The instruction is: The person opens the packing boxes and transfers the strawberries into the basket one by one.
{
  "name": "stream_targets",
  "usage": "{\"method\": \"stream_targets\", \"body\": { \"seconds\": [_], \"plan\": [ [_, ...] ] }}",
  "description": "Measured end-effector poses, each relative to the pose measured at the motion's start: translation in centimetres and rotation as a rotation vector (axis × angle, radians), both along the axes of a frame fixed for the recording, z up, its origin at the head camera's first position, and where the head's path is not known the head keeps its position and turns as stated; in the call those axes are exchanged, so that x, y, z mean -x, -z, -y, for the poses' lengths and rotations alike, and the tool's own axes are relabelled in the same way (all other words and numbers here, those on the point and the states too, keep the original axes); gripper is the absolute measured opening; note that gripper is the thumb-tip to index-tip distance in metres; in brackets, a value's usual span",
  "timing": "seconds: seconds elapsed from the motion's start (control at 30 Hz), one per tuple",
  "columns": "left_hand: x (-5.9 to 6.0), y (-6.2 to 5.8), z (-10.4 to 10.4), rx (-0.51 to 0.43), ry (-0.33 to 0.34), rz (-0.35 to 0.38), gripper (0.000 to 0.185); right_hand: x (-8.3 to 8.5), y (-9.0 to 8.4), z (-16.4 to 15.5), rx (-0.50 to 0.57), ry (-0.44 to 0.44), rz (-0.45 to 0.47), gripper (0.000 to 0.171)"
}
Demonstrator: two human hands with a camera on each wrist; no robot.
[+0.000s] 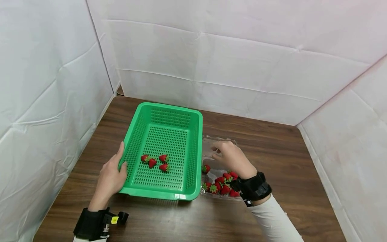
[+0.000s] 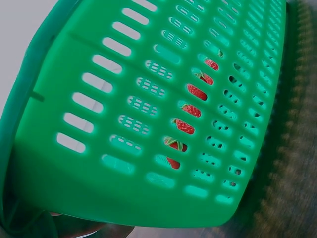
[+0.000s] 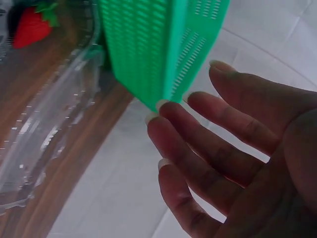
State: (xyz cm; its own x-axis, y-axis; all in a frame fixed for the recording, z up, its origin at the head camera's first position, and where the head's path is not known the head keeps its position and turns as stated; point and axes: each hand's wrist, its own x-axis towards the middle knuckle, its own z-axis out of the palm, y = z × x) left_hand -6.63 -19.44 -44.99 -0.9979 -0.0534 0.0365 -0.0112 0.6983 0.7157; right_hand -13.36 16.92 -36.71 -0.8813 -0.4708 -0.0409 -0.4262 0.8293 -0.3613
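A green basket with lots of little holes sits on a brown wooden table. White cloth walls stand all around the table.

The left hand holds the left side of the basket, near the front corner. The thumb is hooked over the rim and the other fingers are under or behind the wall, so they are hidden. In the left wrist view the basket wall fills almost the whole picture, and bits of red show through the holes.

There are 4 strawberries lying on the basket floor, close together, a bit to the front of the middle. They are red with small green tops.

Just to the right of the basket is a clear plastic box. It is touching or almost touching the basket; I cannot tell which. More strawberries in the box are piled at its near end, and 1 strawberry lies alone close to the basket side.

The right hand is over the far part of the clear box. Its fingers are loose and a little spread, only softly bent, and they hold nothing. In the right wrist view the fingertips are near a corner of the basket, and the clear box lies below with 1 red berry at the top edge
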Motion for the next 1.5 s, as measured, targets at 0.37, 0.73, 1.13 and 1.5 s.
{"method": "stream_targets", "body": {
  "seconds": [0.37,0.73,1.13,1.5],
  "plan": [
    [-0.1,0.0,0.1,0.002,-0.004,-0.002,0.07,-1.3,2.8,-0.7,-0.115,-0.078,0.276,0.022],
    [0.0,-0.1,0.0,0.008,0.002,0.007,0.07,-2.2,6.2,0.4,-0.238,-0.201,0.191,0.014],
    [0.0,-0.1,0.0,0.009,0.0,0.007,0.069,-2.2,7.6,0.9,-0.256,-0.202,0.207,0.012],
    [0.0,-0.1,0.0,0.005,-0.005,0.01,0.069,-2.1,8.2,1.2,-0.266,-0.165,0.222,0.012]
  ]
}}
